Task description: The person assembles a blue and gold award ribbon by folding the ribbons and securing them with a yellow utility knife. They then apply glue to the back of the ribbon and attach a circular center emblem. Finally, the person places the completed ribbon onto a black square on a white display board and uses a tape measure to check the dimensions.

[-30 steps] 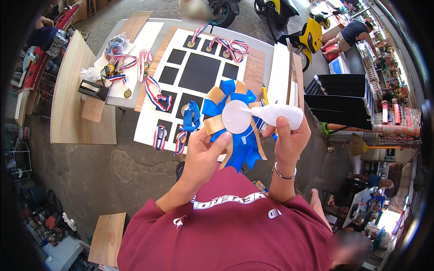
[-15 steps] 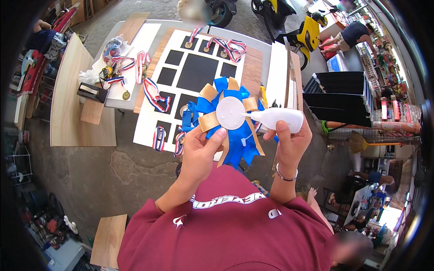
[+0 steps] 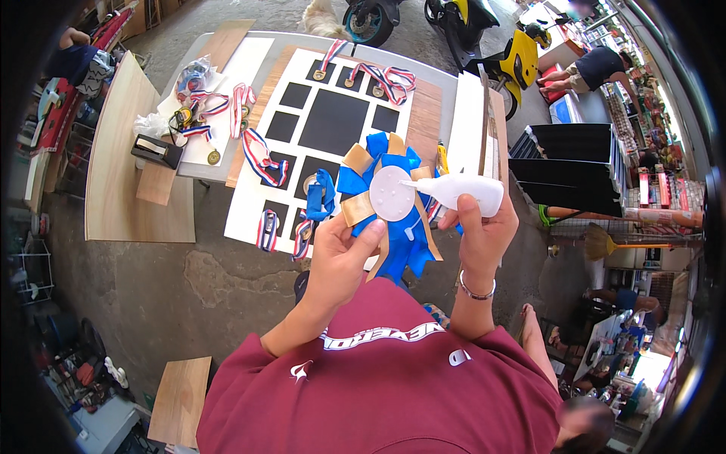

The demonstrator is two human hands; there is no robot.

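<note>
Blue-and-gold ribbon rosette with a round white disc (image 3: pixel 392 194) is being held up before the grey counter's (image 3: pixel 435 75) near edge. The left hand (image 3: pixel 344 253) is pinching its lower rim; the right hand (image 3: pixel 480 234) is gripping a white plastic squeeze bottle (image 3: pixel 469 192), nozzle pointing at the disc. Striped medal ribbons (image 3: pixel 259 155) are lying across a white black-panelled board (image 3: pixel 246 208).

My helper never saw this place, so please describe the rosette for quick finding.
Find the big white board with black panels. In front of it, the left grip holds the rosette. Blue and gold loops around a white disc set it apart from the striped medal ribbons.
</note>
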